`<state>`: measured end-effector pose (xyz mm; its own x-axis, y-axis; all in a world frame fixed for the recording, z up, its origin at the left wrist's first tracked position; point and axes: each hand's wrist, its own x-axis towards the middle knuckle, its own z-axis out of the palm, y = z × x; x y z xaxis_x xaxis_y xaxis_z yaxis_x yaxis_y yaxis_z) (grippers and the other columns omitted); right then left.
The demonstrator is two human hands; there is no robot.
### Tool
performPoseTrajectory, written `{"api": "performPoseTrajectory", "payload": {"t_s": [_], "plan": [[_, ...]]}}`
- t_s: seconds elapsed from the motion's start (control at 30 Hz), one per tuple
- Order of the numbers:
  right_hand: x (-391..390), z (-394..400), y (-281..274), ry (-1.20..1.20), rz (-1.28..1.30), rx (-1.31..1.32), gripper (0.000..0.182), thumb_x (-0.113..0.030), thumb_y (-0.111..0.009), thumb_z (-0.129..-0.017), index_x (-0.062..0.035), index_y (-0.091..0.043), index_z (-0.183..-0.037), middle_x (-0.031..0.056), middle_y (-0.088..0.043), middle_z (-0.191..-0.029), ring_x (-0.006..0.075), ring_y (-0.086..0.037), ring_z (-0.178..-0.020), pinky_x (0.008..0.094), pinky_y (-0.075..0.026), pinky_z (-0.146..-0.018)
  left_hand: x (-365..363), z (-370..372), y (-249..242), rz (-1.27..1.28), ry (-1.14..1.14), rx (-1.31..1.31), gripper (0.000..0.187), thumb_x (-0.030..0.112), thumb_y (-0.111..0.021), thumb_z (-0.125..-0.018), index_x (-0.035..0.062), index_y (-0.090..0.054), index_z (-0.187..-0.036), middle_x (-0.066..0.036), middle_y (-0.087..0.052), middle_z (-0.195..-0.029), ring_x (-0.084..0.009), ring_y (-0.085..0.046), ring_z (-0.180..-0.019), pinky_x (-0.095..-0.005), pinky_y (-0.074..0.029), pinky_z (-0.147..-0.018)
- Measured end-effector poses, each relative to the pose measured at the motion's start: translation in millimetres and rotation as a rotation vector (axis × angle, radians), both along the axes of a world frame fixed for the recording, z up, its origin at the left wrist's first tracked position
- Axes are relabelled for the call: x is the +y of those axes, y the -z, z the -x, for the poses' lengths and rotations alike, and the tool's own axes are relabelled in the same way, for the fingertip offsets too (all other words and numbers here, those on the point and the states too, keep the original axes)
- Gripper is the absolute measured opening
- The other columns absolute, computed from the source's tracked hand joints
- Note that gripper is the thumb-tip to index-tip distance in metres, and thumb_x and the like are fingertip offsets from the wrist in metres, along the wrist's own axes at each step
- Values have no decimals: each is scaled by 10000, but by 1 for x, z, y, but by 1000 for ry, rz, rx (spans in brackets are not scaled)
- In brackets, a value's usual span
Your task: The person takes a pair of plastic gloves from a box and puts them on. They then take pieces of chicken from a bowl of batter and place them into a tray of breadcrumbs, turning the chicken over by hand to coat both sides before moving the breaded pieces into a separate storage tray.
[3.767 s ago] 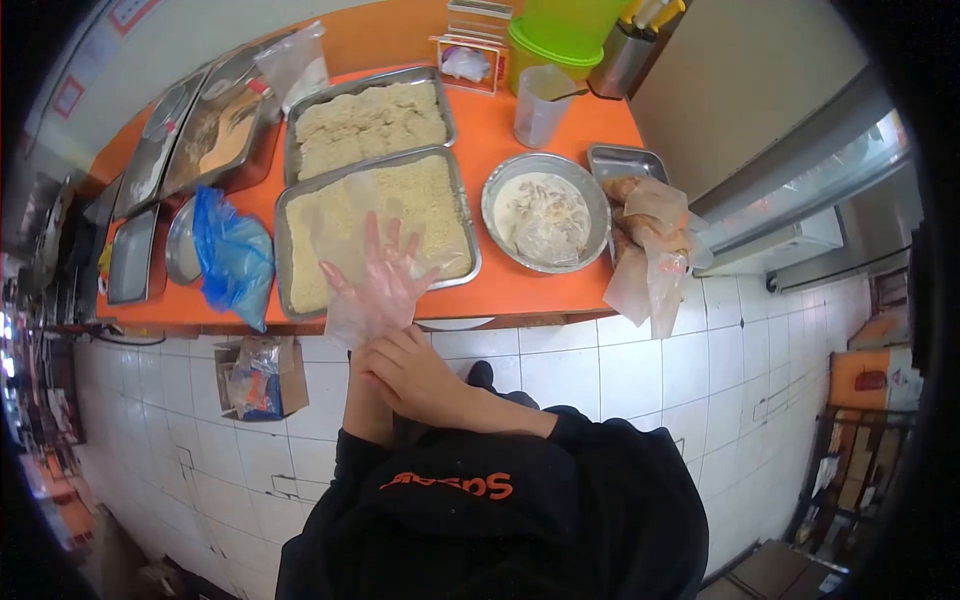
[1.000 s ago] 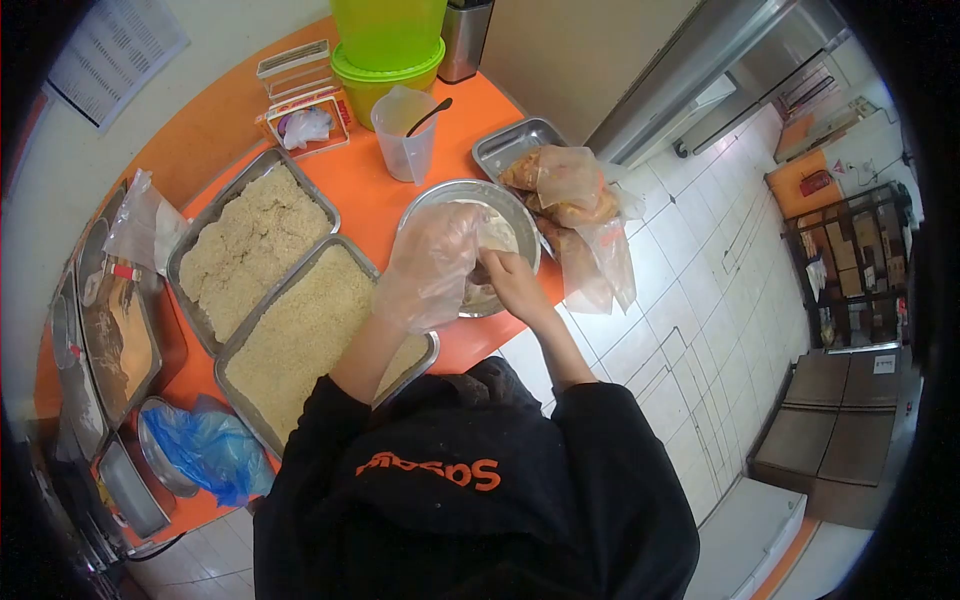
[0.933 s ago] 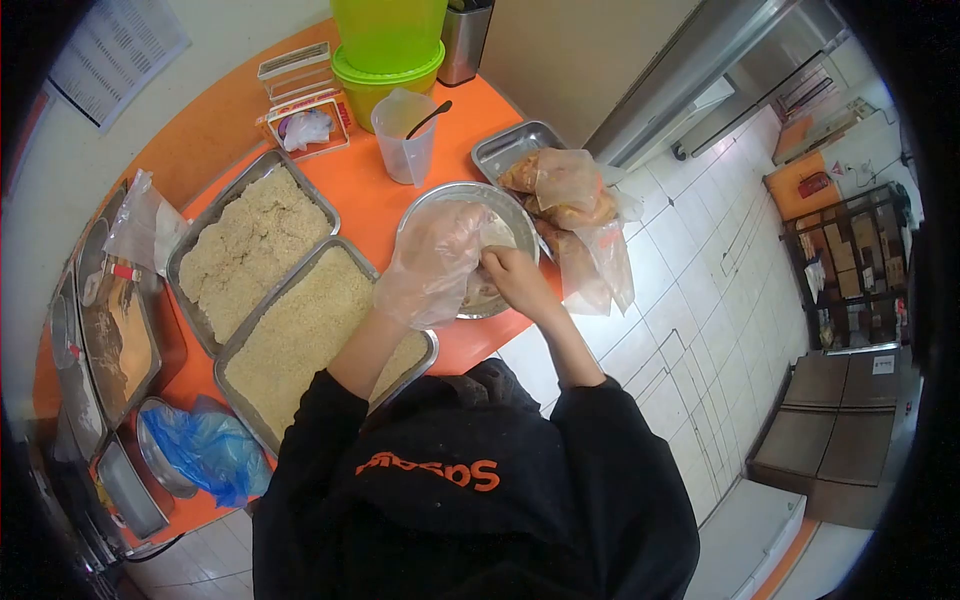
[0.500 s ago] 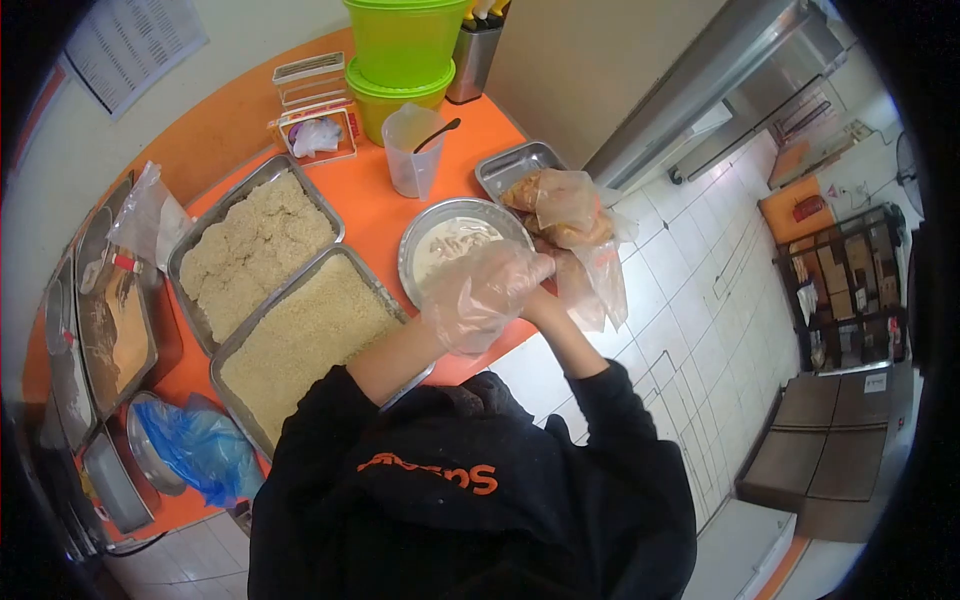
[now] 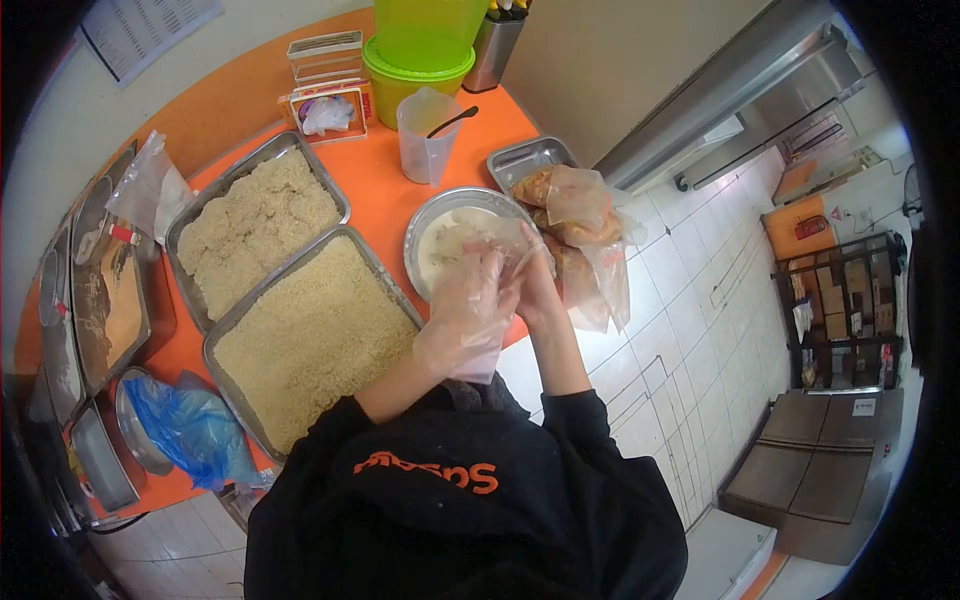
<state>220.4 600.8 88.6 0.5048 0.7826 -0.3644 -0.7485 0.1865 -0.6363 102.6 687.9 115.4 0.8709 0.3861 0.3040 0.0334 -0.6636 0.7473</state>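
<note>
My left hand (image 5: 463, 312) wears a clear plastic glove and is raised over the counter's front edge. It pinches a second, loose clear plastic glove (image 5: 490, 238) that hangs over the steel bowl (image 5: 416, 238) of pale batter. My bare right hand (image 5: 535, 285) is pressed against the left one, its fingers up at the opening of that loose glove. A plastic bag of browned meat pieces (image 5: 578, 215) lies just to the right on a small steel tray (image 5: 522, 160).
Two steel trays of breadcrumbs (image 5: 310, 340) (image 5: 255, 225) lie left of the bowl on the orange counter (image 5: 375, 190). Behind are a plastic measuring jug (image 5: 425, 135), green tubs (image 5: 420, 55) and a glove box (image 5: 328, 108). A blue bag (image 5: 190, 425) and more trays (image 5: 108, 300) lie far left.
The right hand reached into the batter bowl and lifted out the loose glove. Both hands have drawn back from the bowl and now work together at that glove.
</note>
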Motion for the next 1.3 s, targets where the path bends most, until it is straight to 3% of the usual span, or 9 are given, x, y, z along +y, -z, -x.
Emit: {"api": "performPoseTrajectory", "payload": {"t_s": [0.2,0.3,0.33,0.43,0.53,0.73,0.93,1.17,1.3], "plan": [[9,17,13,355,133,-174,417,-294,-462,-996,-13,-612,-1264,108,-678,-1095,206,-646,-947,371,-514,-865,26,-25,-4,-139,81,-200,202,155,-627,-863,43,-588,-1026,-193,-612,-922,-400,-594,-903,-502,-468,-792],[-8,5,19,8,491,-595,324,-134,-488,-928,-49,-668,-1184,110,-685,-1064,184,-644,-923,377,-509,-828,36,-29,-5,-147,106,-266,204,122,-626,-816,52,-595,-1005,-181,-602,-908,-392,-587,-897,-491,-466,-811],[-11,1,19,-80,632,-980,285,-75,-543,-891,-66,-696,-1132,119,-696,-1007,252,-659,-908,407,-519,-826,38,-31,-4,-145,142,-294,222,125,-627,-816,54,-599,-1025,-179,-602,-914,-390,-585,-911,-487,-466,-820],[-13,7,18,20,383,-1715,340,-151,-600,-891,-56,-660,-1212,167,-673,-1130,325,-628,-1069,424,-489,-924,38,-31,-7,-145,330,-270,243,127,-618,-829,58,-601,-1061,-172,-606,-933,-375,-591,-947,-467,-470,-856],[-17,7,27,-40,596,-2043,453,-249,-629,-894,-66,-602,-1308,168,-619,-1293,363,-524,-1251,418,-415,-1053,25,-32,-1,-269,376,-283,228,131,-602,-849,67,-599,-1068,-148,-606,-970,-338,-593,-982,-439,-472,-894],[-21,-1,43,-193,682,-1720,519,-352,-602,-936,-74,-540,-1369,147,-555,-1372,322,-489,-1296,419,-388,-1093,-11,-24,15,-336,378,-49,210,155,-606,-851,86,-604,-1049,-102,-583,-1035,-275,-554,-1066,-406,-456,-938],[-11,-3,38,-106,441,-903,570,-432,-576,-967,-82,-496,-1410,128,-512,-1420,294,-482,-1309,423,-399,-1100,-1,-6,-18,-594,375,-340,167,189,-633,-846,85,-620,-976,-108,-564,-895,-282,-579,-886,-420,-476,-784],[-4,11,24,213,142,-174,591,-489,-529,-1010,-80,-470,-1434,99,-502,-1436,255,-514,-1279,403,-446,-1070,-1,22,-7,-104,97,33,254,237,-689,-866,38,-622,-1011,-151,-598,-812,-351,-605,-750,-446,-500,-705],[6,20,28,316,-9,-49,517,-435,-487,-1037,-59,-510,-1391,82,-574,-1371,246,-576,-1212,368,-493,-1018,-7,7,12,-21,1,-89,203,212,-680,-865,28,-604,-905,-192,-605,-811,-412,-597,-798,-488,-488,-745]]}}
